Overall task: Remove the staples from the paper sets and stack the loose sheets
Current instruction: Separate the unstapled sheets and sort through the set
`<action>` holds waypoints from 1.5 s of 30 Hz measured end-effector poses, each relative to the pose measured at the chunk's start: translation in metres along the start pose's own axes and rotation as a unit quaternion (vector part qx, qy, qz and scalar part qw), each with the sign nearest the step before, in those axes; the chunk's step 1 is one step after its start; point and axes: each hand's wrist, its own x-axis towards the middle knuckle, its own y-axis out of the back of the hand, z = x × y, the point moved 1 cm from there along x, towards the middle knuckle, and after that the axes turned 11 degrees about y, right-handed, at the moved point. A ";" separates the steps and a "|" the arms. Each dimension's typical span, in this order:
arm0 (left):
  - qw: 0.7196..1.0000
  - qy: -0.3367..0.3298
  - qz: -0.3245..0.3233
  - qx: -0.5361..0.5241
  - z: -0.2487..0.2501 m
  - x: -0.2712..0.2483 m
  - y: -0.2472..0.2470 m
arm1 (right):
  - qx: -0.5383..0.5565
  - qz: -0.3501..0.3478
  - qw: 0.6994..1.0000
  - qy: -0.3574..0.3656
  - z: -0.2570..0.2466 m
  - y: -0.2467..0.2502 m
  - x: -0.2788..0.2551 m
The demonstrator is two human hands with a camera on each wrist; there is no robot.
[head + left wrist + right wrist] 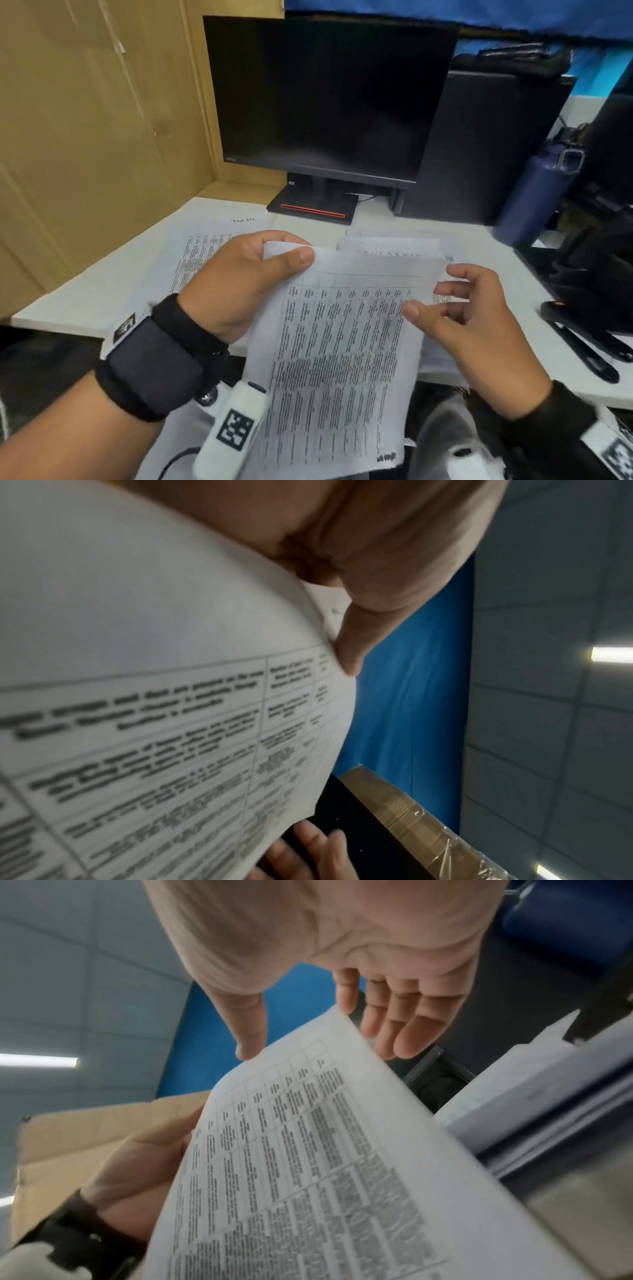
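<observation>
A printed paper set [335,359] with a table of text is held up over the desk edge, tilted towards me. My left hand [287,250] pinches its top left corner, thumb on the front and fingers behind. The left wrist view shows that thumb [352,642] pressing the paper [154,696] beside a small dot in the corner. My right hand [431,301] hovers at the top right corner with relaxed, spread fingers. In the right wrist view its thumb [250,1037] is at the sheet's [308,1164] top edge and its fingers are behind it, gripping nothing.
Loose printed sheets [205,253] lie on the white desk [85,298] at the left, and another paper pile [394,246] lies behind the held set. A monitor [325,102], a computer tower [479,147], a blue bottle [534,198] and black items [582,342] stand around.
</observation>
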 end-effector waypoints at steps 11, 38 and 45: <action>0.997 0.049 0.028 -0.060 -0.010 0.005 -0.017 | 0.286 -0.040 0.952 -0.105 0.017 0.012 0.014; 0.779 -0.461 0.089 0.415 -0.016 -0.036 -0.052 | -0.299 0.004 0.864 0.405 -0.053 -0.006 -0.034; 0.816 -0.424 0.110 0.378 -0.017 -0.038 -0.058 | -0.306 0.047 0.849 0.428 -0.048 -0.009 -0.036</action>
